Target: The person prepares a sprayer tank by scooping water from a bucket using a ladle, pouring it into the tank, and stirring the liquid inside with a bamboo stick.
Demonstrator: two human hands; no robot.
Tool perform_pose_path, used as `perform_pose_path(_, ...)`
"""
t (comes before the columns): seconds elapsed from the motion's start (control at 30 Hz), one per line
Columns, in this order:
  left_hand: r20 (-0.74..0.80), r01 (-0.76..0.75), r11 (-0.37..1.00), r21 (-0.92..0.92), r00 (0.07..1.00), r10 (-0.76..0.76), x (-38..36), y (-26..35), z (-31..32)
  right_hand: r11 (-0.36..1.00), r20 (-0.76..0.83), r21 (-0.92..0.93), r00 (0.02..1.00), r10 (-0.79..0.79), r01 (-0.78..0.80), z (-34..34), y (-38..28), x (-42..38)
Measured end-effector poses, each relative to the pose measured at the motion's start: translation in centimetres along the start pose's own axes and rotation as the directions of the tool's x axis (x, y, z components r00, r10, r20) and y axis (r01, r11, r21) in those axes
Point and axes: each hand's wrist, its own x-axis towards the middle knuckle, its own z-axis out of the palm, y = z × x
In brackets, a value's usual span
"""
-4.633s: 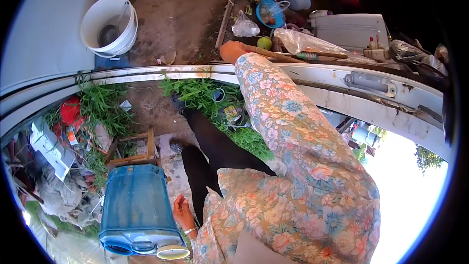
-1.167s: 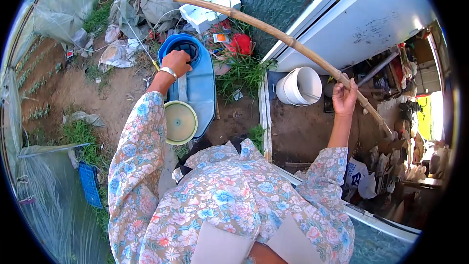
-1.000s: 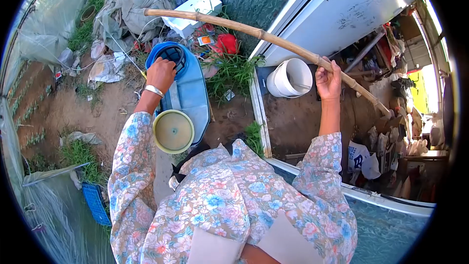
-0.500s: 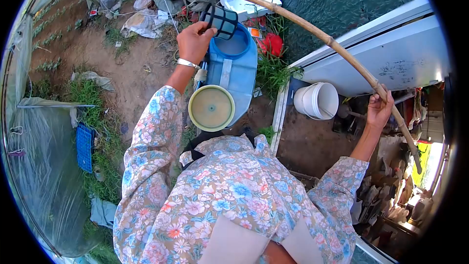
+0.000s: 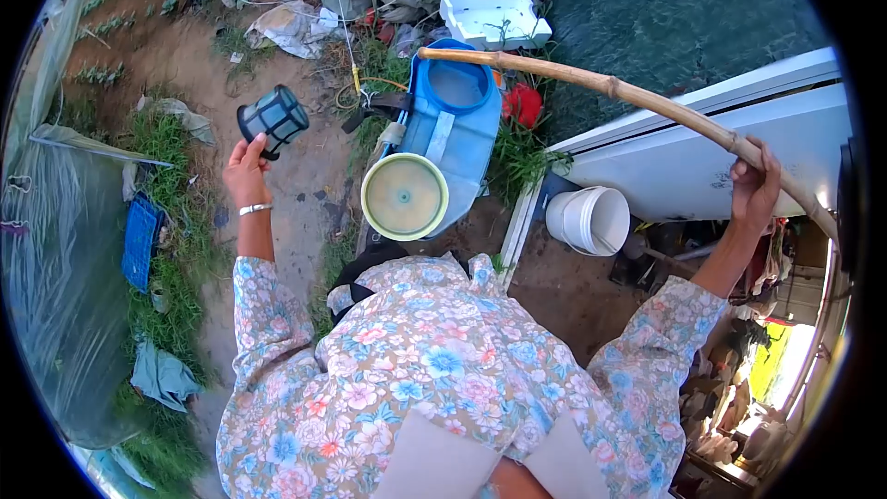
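My left hand (image 5: 248, 176) pinches the rim of a dark mesh strainer basket (image 5: 274, 120), held out over the dirt path left of the tank. A blue sprayer tank (image 5: 448, 152) stands in front of me, its round mouth (image 5: 459, 85) uncovered and pale inside. On the tank's near end sits a round cream lid (image 5: 404, 196), its hollow side up. My right hand (image 5: 756, 187) is wrapped round a curved bamboo stick (image 5: 610, 85). The stick's far end overlaps the far part of the tank's mouth in this view.
A white bucket (image 5: 589, 220) stands right of the tank, inside a white door frame (image 5: 527, 226). Behind the tank lie a white foam tray (image 5: 495, 20) and a red object (image 5: 523, 105). At left are a blue crate (image 5: 142, 242) and plastic sheeting (image 5: 74, 314).
My left hand has carried the strainer basket away from the tank's mouth, to the left and down. My right hand has shifted right; the stick's far end has come nearer, to the mouth.
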Motion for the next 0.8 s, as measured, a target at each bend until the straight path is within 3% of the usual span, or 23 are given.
perform_pose_path(0.1,-0.141,-0.003,1.0,-0.021,0.99,0.0,-0.4,-0.3,-6.5,1.0,0.109,-0.02,0.994,0.005,-0.003,-0.6,-0.9,2.5)
perform_pose_path(0.2,-0.29,-0.02,1.0,-0.013,0.957,0.015,-1.4,-0.5,-11.6,0.998,-0.023,-0.061,0.999,-0.033,0.032,0.6,-2.6,3.9)
perform_pose_path(0.4,-0.519,-0.09,0.994,-0.062,0.853,0.044,-4.4,0.0,-16.7,0.99,0.145,-0.121,0.988,-0.05,0.068,-3.7,-4.3,11.0)
perform_pose_path(0.53,-0.596,-0.046,0.998,-0.035,0.803,0.016,-6.1,-0.7,-19.2,0.959,0.164,-0.277,0.986,-0.019,0.065,5.0,-3.7,13.8)
perform_pose_path(0.67,-0.663,-0.068,0.995,-0.074,0.748,0.002,-7.5,-2.7,-21.1,0.893,0.366,-0.438,0.928,0.075,0.1,16.7,-1.3,15.8)
perform_pose_path(0.73,-0.717,-0.047,0.996,-0.077,0.697,-0.022,-8.5,-4.8,-22.7,0.885,0.453,-0.446,0.886,0.097,0.131,23.2,0.5,15.6)
perform_pose_path(0.8,-0.813,0.041,0.998,-0.054,0.578,-0.067,-9.6,-8.2,-24.7,0.857,0.516,-0.481,0.85,0.103,0.188,28.6,2.4,14.5)
